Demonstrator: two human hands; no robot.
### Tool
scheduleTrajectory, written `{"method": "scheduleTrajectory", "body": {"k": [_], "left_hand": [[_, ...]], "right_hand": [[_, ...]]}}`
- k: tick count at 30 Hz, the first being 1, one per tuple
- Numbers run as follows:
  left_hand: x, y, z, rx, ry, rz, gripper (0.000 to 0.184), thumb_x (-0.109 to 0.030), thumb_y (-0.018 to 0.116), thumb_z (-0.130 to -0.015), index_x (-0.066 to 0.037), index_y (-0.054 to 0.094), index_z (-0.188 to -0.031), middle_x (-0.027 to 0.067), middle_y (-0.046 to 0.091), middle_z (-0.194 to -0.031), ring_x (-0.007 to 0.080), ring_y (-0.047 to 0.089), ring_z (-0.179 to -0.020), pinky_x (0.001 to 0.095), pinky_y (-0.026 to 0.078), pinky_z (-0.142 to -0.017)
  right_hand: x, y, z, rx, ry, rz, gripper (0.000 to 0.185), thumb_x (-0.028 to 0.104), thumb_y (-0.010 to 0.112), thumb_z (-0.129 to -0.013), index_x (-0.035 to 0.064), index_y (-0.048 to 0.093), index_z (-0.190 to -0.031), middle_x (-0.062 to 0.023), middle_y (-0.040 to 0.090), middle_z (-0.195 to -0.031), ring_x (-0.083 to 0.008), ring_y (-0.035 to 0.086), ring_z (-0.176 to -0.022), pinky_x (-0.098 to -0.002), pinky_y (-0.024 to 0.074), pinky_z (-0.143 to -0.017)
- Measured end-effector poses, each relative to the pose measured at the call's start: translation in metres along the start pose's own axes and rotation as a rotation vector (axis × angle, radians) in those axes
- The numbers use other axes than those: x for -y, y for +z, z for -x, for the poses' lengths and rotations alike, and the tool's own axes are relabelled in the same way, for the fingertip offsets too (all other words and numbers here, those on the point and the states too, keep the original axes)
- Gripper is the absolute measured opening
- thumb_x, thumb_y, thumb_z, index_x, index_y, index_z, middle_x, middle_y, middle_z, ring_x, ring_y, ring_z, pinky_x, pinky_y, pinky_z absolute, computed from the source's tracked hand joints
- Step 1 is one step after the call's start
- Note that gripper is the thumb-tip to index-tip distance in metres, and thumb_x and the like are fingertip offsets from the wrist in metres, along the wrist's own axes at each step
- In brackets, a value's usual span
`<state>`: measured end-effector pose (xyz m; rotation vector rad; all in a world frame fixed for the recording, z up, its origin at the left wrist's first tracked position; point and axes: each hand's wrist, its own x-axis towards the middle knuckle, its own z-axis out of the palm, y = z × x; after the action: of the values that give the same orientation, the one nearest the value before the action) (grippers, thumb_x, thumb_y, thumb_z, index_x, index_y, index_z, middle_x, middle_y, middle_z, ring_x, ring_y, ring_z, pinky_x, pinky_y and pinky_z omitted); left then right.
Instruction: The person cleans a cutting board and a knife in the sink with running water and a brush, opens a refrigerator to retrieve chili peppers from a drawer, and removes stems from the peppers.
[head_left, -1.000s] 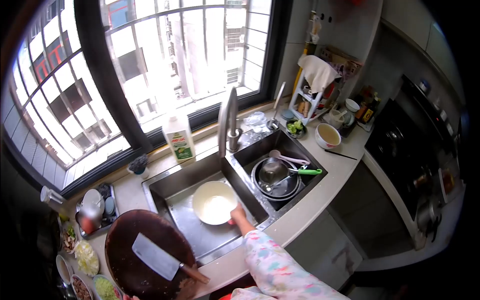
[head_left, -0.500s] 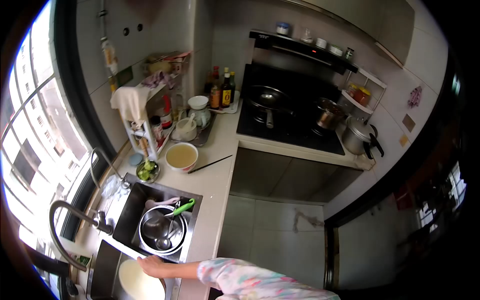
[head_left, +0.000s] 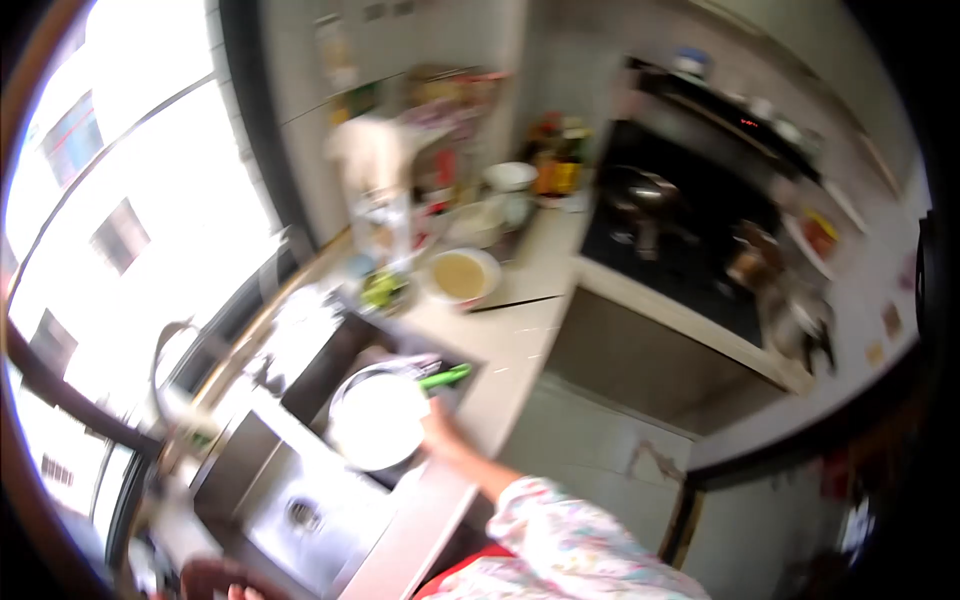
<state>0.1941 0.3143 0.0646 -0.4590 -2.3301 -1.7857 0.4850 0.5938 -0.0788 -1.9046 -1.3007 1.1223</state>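
My right hand [head_left: 438,428] grips the right rim of a round white bowl [head_left: 378,420], whose kind is blurred. The bowl hangs over the upper sink basin [head_left: 310,360], hiding most of the metal pots there. A green handle [head_left: 445,377] sticks out beside it, close to my fingers. At the bottom edge, only fingertips of my left hand [head_left: 242,593] show, beside a dark reddish-brown thing [head_left: 215,574] I cannot make out. Whether those fingers hold it is hidden. Below the bowl, the near sink basin [head_left: 300,540] shows its metal floor and drain.
A bowl of yellowish liquid [head_left: 460,278], a black chopstick-like stick [head_left: 515,303] and a dish of green pieces [head_left: 383,290] stand on the counter. The faucet [head_left: 165,365] curves up at the left. A wok [head_left: 640,190] and pots occupy the stove [head_left: 690,240].
My right hand has lifted the white bowl from the near basin across to the upper one. Fingertips of my left hand have come into view. The whole view has shifted and blurred.
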Motion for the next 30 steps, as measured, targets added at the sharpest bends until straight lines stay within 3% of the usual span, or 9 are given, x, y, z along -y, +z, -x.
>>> {"method": "scheduleTrajectory", "body": {"k": [2, 3, 4, 9, 13, 16, 20, 25, 30], "left_hand": [[-0.036, -0.011, 0.003, -0.091, 0.019, -0.127, 0.025, -0.004, 0.062, -0.078, 0.003, 0.06, -0.102, 0.0122, 0.062, -0.093, 0.0251, 0.059, -0.084, 0.0318, 0.049, -0.077], [0.016, -0.037, -0.012, -0.128, -0.035, -0.099, 0.026, 0.0, 0.056, -0.078, 0.002, 0.058, -0.104, 0.0095, 0.059, -0.097, 0.021, 0.055, -0.087, 0.0298, 0.046, -0.079], [0.069, -0.063, -0.026, -0.167, -0.089, -0.069, 0.028, 0.003, 0.051, -0.079, 0.001, 0.056, -0.107, 0.0068, 0.056, -0.102, 0.0168, 0.052, -0.089, 0.0279, 0.043, -0.081], [0.122, -0.176, -0.032, -0.433, -0.172, -0.079, 0.025, 0.0, 0.054, -0.08, 0.002, 0.055, -0.105, 0.0057, 0.057, -0.099, 0.0148, 0.052, -0.086, 0.0262, 0.042, -0.081], [0.149, -0.231, -0.03, -0.544, -0.288, -0.141, 0.027, -0.001, 0.054, -0.078, 0.003, 0.055, -0.105, 0.0084, 0.057, -0.098, 0.0163, 0.054, -0.087, 0.0279, 0.044, -0.08], [0.174, -0.257, -0.034, -0.569, -0.354, -0.14, 0.027, -0.002, 0.055, -0.078, 0.003, 0.054, -0.104, 0.0097, 0.057, -0.098, 0.0169, 0.054, -0.088, 0.0286, 0.044, -0.08], [0.212, -0.28, -0.042, -0.507, -0.432, 0.008, 0.031, -0.008, 0.059, -0.081, 0.003, 0.05, -0.109, 0.0093, 0.055, -0.102, 0.0162, 0.052, -0.092, 0.0278, 0.042, -0.083], [0.238, -0.289, -0.07, -0.393, -0.513, 0.109, 0.031, -0.015, 0.061, -0.085, 0.002, 0.05, -0.109, 0.0083, 0.054, -0.101, 0.0143, 0.05, -0.09, 0.0265, 0.041, -0.081], [0.249, -0.298, -0.095, -0.343, -0.682, 0.276, 0.045, -0.024, 0.065, -0.082, 0.002, 0.044, -0.113, 0.0103, 0.051, -0.106, 0.0176, 0.048, -0.097, 0.0313, 0.04, -0.086]], "right_hand": [[-0.031, 0.015, -0.018, -0.053, -0.033, -0.135, 0.032, 0.016, 0.042, -0.08, -0.0023, 0.042, -0.107, -0.0252, 0.054, -0.1, -0.0362, 0.055, -0.09, -0.0446, 0.0449, -0.078], [0.011, -0.016, 0.013, 0.004, 0.053, -0.028, 0.032, 0.013, 0.041, -0.079, -0.0022, 0.041, -0.108, -0.023, 0.055, -0.098, -0.0318, 0.057, -0.084, -0.0428, 0.0476, -0.069], [-0.054, 0.006, -0.025, -0.068, -0.137, 0.025, 0.031, 0.011, 0.043, -0.079, -0.0022, 0.043, -0.107, -0.0198, 0.057, -0.092, -0.0292, 0.058, -0.078, -0.0425, 0.0484, -0.063], [0.032, -0.015, 0.075, -0.2, -0.415, 0.345, 0.044, 0.015, 0.053, -0.083, 0.0007, 0.043, -0.124, -0.0172, 0.06, -0.082, -0.0297, 0.06, -0.069, -0.0402, 0.047, -0.067], [0.065, 0.063, 0.204, 0.361, -0.597, 0.088, 0.033, 0.012, 0.055, -0.083, 0.0028, 0.055, -0.114, -0.0133, 0.06, -0.077, -0.0244, 0.055, -0.062, -0.0339, 0.0456, -0.059], [0.083, 0.128, 0.316, 0.845, -1.066, 0.395, 0.051, 0.027, 0.065, -0.078, 0.0065, 0.048, -0.122, -0.0135, 0.056, -0.097, -0.0294, 0.059, -0.077, -0.0363, 0.0492, -0.064], [0.091, 0.19, 0.383, 0.739, -1.412, 0.526, 0.074, 0.034, 0.07, -0.068, -0.0004, 0.041, -0.126, -0.0182, 0.037, -0.134, -0.0355, 0.041, -0.118, -0.0415, 0.0441, -0.083], [0.067, 0.225, 0.359, 0.723, -1.077, 0.416, 0.087, 0.023, 0.066, -0.063, -0.0046, 0.024, -0.135, -0.0353, 0.018, -0.138, -0.0453, 0.02, -0.13, -0.043, 0.0243, -0.106], [0.092, 0.225, 0.348, 0.99, -0.685, 0.388, 0.095, 0.025, 0.059, -0.065, -0.0056, 0.008, -0.138, -0.0335, 0.03, -0.132, -0.0436, 0.037, -0.12, -0.0379, 0.0334, -0.101]]}}
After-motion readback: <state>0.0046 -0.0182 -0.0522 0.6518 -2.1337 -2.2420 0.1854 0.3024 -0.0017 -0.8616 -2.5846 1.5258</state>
